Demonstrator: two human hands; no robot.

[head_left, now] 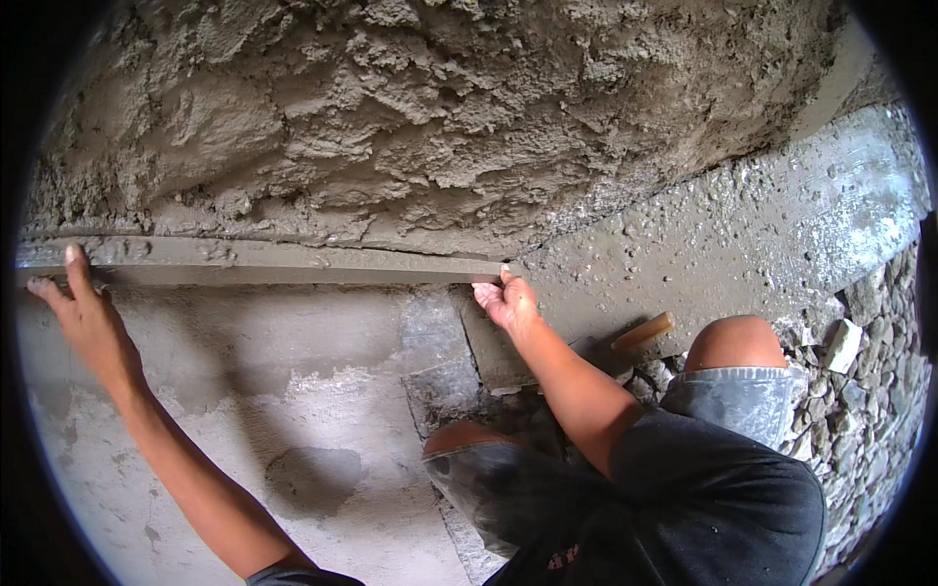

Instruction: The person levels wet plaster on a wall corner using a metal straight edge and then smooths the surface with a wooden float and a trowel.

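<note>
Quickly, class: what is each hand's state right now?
Left hand: closed, holding the mortar-smeared straightedge.
Right hand: closed, holding the straightedge's right end.

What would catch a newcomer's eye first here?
Probably the thick, rough layer of grey-brown, mortar-like material filling the top of the view. Just below it, a long, smeared bar runs from the left edge to mid-picture, with the left hand near its left end and the right hand at its right end. A wooden handle stands out right of centre.
</note>
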